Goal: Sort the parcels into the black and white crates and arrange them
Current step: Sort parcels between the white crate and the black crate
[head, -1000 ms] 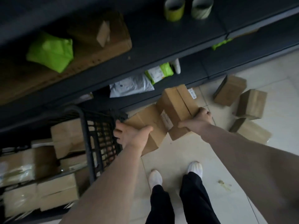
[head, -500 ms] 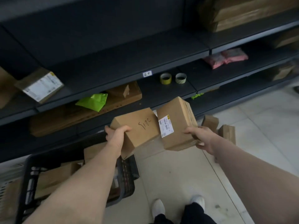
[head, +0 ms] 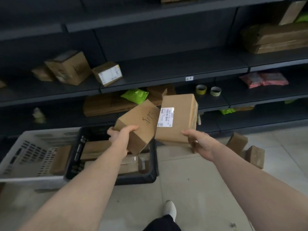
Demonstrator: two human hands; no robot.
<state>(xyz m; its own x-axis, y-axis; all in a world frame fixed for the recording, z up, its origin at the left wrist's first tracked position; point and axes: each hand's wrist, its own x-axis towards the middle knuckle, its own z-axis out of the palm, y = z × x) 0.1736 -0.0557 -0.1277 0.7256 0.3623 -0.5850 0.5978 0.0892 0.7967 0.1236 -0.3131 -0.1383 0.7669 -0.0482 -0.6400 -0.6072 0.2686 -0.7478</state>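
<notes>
One parcel (head: 176, 120) in each hand

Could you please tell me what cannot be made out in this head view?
- Barcode label text on the right-hand box: too small.
- Black crate contents: partly hidden by the left hand and its box.
- White crate: blurred, cut off at the left edge.

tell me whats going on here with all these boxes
A person is sorting parcels, holding one cardboard box in each hand. The left hand grips a box with handwriting above the black crate, which already holds parcels. The right hand holds a box with a printed label. A white crate sits beside the black one; more boxes lie on the floor.
</notes>
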